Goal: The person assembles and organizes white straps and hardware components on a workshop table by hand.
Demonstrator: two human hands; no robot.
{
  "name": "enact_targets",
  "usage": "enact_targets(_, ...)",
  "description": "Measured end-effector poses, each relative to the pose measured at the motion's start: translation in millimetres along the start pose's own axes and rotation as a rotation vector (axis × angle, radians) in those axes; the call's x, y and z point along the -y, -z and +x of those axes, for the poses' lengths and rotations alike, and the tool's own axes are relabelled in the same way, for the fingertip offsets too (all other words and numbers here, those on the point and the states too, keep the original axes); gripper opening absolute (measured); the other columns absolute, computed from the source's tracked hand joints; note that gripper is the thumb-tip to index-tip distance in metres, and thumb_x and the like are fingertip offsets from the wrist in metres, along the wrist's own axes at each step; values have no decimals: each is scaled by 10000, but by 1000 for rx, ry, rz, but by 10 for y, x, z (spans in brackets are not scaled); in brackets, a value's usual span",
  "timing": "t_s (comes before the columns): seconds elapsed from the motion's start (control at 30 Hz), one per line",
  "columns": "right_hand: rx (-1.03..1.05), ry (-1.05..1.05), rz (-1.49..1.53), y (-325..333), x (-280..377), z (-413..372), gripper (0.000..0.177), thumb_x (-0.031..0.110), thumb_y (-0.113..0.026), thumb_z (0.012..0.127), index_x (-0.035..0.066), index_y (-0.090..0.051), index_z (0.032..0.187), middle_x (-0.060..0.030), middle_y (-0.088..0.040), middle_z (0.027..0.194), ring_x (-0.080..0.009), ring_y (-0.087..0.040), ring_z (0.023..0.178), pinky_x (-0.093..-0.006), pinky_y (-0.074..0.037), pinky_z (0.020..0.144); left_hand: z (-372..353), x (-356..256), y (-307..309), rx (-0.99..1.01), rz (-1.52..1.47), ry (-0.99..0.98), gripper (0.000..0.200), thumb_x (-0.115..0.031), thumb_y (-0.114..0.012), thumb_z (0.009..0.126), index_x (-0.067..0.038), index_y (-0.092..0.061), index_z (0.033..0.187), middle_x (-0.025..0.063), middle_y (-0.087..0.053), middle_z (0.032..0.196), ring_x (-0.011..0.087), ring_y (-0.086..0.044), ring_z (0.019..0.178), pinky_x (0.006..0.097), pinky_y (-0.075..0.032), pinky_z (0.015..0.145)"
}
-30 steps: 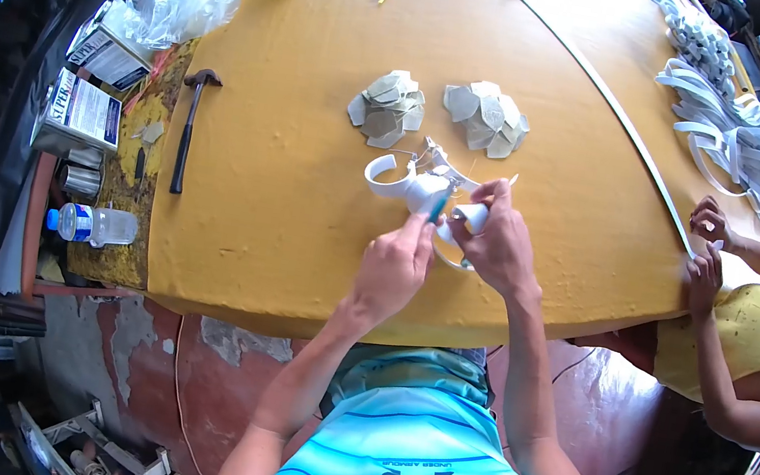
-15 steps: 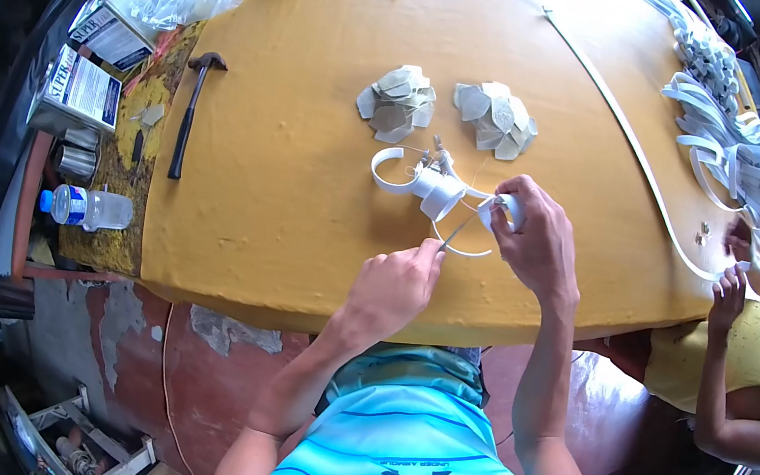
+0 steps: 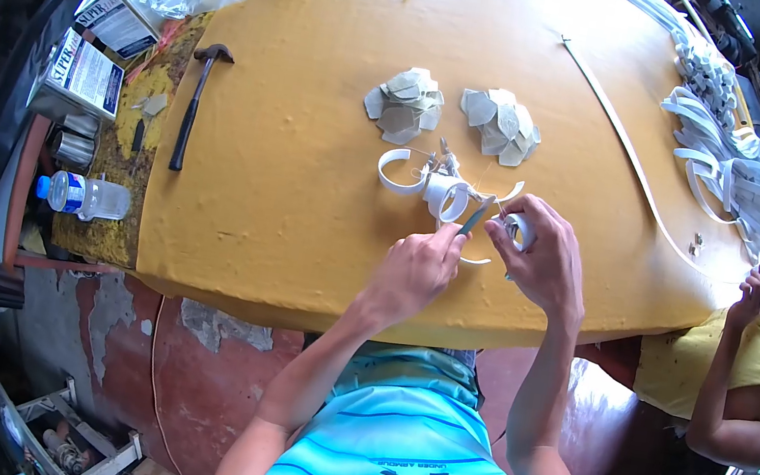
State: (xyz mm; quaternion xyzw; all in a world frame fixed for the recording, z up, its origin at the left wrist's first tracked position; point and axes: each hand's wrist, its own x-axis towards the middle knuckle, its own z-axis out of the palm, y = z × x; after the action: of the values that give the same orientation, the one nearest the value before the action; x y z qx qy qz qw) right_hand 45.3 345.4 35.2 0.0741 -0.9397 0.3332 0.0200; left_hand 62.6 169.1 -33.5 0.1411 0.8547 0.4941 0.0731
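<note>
From left hand, teal tool diagonally forward-right

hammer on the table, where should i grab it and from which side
Best take the hammer by the lower half of its dark handle, coming from the near side and closing from above. It lies flat, with the handle end towards the wearer and the claw head at the far end, so the handle is probably the easier part to reach.

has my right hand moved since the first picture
Yes: judged against the right-hand mound of thin, pale grey, flat pieces, the bare right hand has shifted to the right.
</note>
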Motion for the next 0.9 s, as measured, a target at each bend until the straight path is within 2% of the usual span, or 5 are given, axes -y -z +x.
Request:
enact_targets(0.3, -84, 22, 161, -227, -138, 3, 173, 206, -631, 911, 36, -631, 888, -121, -648, 844, -299, -636, 682, -384, -496, 621, 45, -66, 64, 55, -358, 66, 281, -197, -409, 1045, 11, -593, 1090, 32, -581, 590, 106, -590, 521, 275, -465, 507)
enact_targets(0.4, -50, 44, 106, -267, -173, 18, 144, 193, -624, 912, 52, -644, 897, -117, -644, 838, -300, -632, 681, -381, -493, 613, 47, -97, 86, -19, -519, 35, 301, -215, -380, 1058, 6, -580, 1099, 26, -567, 603, 95, -576, 526, 263, -456, 508)
enact_targets(0.47, -60, 53, 92, -365, -259, -7, 136, 189, -626, 908, 56, -649, 897, -122, -640, 829, -301, -625, 676, -372, -487, 602, 110, -126, 209, -249, -720, 18, 321, -236, -354, 1066, 2, -565, 1114, 35, -561, 621, 93, -566, 529, 251, -449, 510)
enact_targets(0.73, -154, 68, 245, -251, -182, 64, 144, 145, -649, 904, 2, -640, 912, -128, -632, 815, -271, -608, 661, -341, -477, 615, 93, -78, 366, -225, -454, 24, 308, -215, -406, 1053, 4, -602, 1145, 13, -562, 633, 80, -553, 529, 235, -446, 514)
enact_targets(0.9, -217, -2, 414, -97, -131, 73, 157, 147, -632, 942, -4, -627, 897, -74, -611, 741, -139, -573, 647, -280, -456, 605, 26, -111, 149, -97, -458, 32, 284, -194, -436, 1039, 7, -600, 1155, 23, -574, 630, 83, -560, 537, 253, -465, 520)
